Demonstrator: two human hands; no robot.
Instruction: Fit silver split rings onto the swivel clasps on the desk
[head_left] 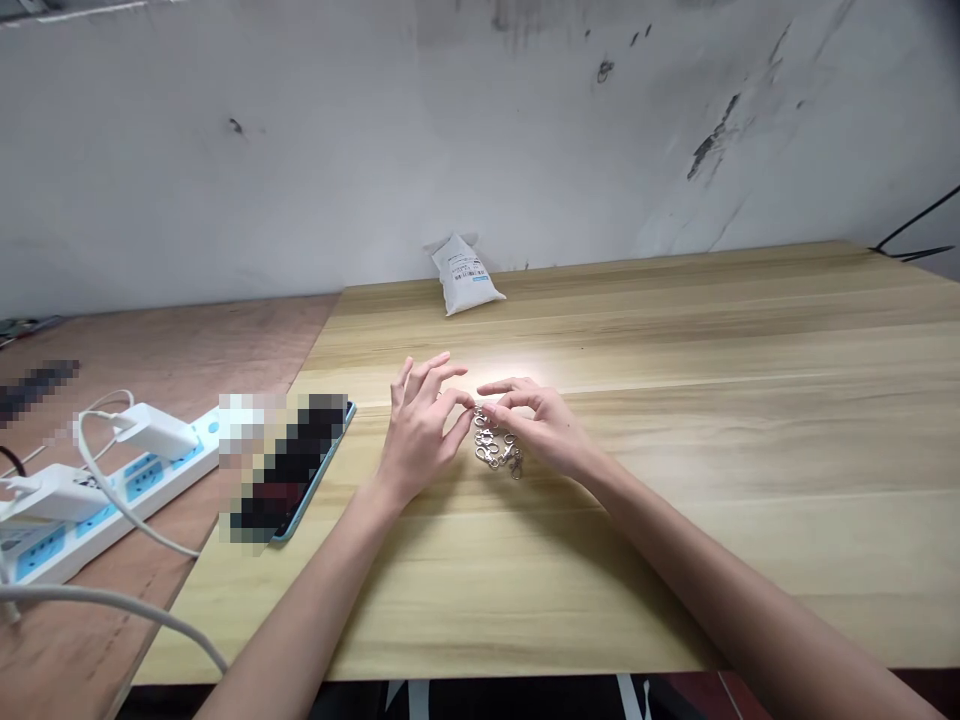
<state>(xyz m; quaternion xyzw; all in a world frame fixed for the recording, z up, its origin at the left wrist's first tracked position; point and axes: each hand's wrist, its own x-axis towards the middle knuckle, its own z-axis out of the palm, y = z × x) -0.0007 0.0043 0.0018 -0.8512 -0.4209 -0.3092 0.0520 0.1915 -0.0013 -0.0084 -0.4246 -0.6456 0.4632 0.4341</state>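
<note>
pinching silvery clasps [495, 448] at fingertips, left hand [421, 425] and right hand [546, 428] were close together; phone [300, 470] lay left, packet [466, 278] far. loosened pinch could have dropped small pieces.

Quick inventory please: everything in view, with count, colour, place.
Tabletop: one, light wood, centre to right
Side surface: one, brown, left
Wall: one, stained white, behind
Metal clasps: several, overlapping, silver, near tabletop centre
Packet: one, white, back of tabletop
Phone: one, dark, blue-edged, tabletop's left part
Power strip: one, white and blue, far left
Chargers: two, white, on power strip
Cables: several, mostly white, left
Cords: at least two, black, back right
Dark item: one, blurred, far left
Left hand: one, at metal clasps
Right hand: one, at metal clasps
</note>
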